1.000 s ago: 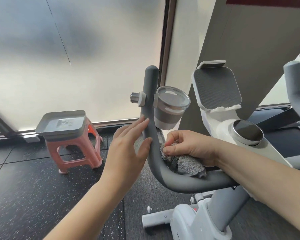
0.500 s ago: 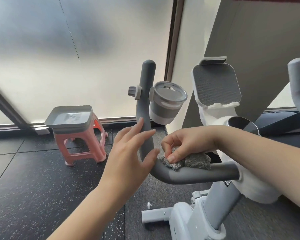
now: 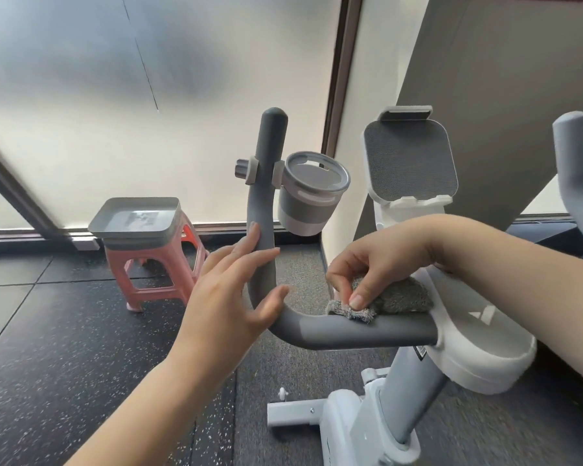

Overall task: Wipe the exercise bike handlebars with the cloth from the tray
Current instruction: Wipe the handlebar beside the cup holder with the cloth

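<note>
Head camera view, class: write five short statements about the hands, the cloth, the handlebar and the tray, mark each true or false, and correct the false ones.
1. The right hand presses the grey cloth on the horizontal part of the left handlebar. True.
2. The left hand holds the cloth. False: it rests open against the bend of the handlebar, with no cloth in it.
3. The grey tray sits on a pink stool. True.
4. The cup holder is clamped to the upright part of the handlebar. True.
5. The cloth lies in the tray. False: it is on the handlebar, under the right hand.
</note>
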